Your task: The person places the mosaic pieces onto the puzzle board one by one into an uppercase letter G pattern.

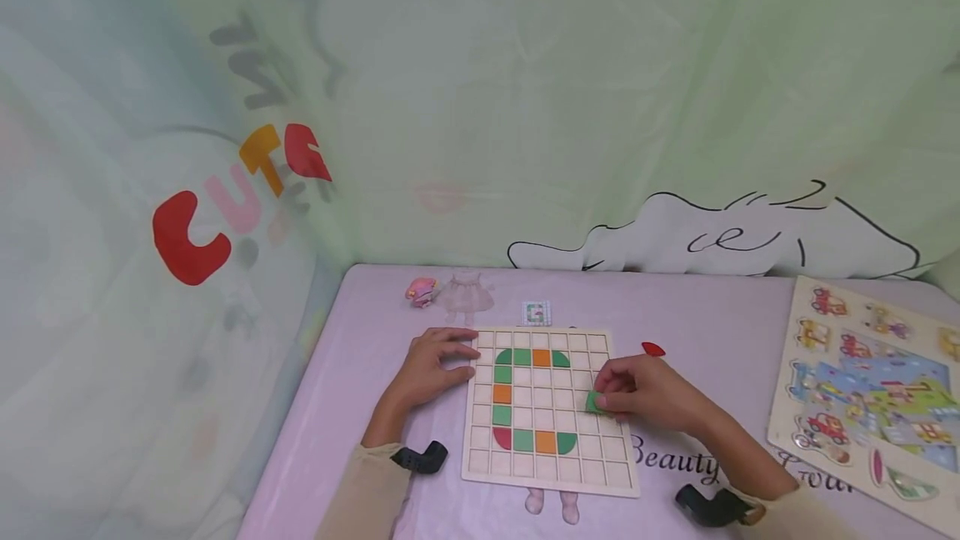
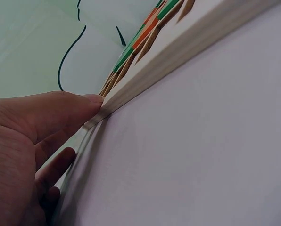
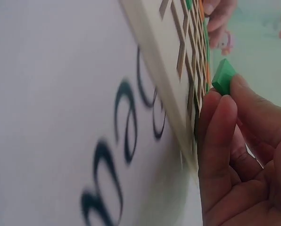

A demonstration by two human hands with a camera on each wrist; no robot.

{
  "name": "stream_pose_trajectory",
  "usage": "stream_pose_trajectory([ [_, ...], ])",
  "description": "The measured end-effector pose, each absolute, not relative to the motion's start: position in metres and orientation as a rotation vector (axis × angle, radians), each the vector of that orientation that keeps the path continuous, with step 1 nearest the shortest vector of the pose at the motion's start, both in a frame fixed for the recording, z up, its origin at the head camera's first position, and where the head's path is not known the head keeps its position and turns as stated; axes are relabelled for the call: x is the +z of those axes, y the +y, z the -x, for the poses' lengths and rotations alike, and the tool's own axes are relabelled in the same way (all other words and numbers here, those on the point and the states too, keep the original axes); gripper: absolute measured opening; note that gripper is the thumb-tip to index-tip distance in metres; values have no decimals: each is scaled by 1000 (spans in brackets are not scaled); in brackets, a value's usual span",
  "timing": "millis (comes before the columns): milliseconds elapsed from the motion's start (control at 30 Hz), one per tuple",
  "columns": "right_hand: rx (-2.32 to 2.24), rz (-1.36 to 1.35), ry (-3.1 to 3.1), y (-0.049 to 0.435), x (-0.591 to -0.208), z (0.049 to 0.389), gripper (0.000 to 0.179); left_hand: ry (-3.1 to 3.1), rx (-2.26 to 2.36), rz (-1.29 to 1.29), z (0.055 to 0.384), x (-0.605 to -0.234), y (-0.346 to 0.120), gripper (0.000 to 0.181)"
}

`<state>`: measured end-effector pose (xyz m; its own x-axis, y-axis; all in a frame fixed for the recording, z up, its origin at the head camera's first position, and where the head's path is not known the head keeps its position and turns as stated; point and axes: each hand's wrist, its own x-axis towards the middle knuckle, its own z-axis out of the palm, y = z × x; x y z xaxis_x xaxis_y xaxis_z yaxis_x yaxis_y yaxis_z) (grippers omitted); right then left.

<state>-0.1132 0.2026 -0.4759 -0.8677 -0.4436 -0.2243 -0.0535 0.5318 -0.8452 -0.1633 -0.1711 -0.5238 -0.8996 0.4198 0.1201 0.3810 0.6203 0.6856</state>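
Observation:
A light wooden grid board [image 1: 534,397] lies on the table, with green, orange and red tiles set in a C-like outline open to the right. My left hand [image 1: 431,369] rests at the board's upper left edge with fingers extended; in the left wrist view the thumb of this hand [image 2: 41,122] touches the rim. Between thumb and fingers, my right hand [image 1: 652,394] pinches a small green tile [image 1: 594,402] over the right-hand columns. The right wrist view shows the tile [image 3: 223,76] held at the fingertips, tilted and above the board.
Behind the board lies a small pattern card [image 1: 536,313]. A red piece [image 1: 653,349] sits beyond my right hand. At the back left is a pink figure [image 1: 422,292]. A wooden picture puzzle [image 1: 783,419] occupies the right side. Printed curtains [image 1: 525,107] hang behind the table.

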Motion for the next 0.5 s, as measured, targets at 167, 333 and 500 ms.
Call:
stream_pose_trajectory([
  [167,-1266,428,2341,185,-477,113,20,2780,1160,-692,163,-524,-171,22],
  [333,-1232,377,2361,170,-480,111,20,2779,1168,-692,163,-524,-171,22],
  [500,-1165,303,2392,161,-478,109,20,2787,1158,-694,163,-523,-171,22],
])
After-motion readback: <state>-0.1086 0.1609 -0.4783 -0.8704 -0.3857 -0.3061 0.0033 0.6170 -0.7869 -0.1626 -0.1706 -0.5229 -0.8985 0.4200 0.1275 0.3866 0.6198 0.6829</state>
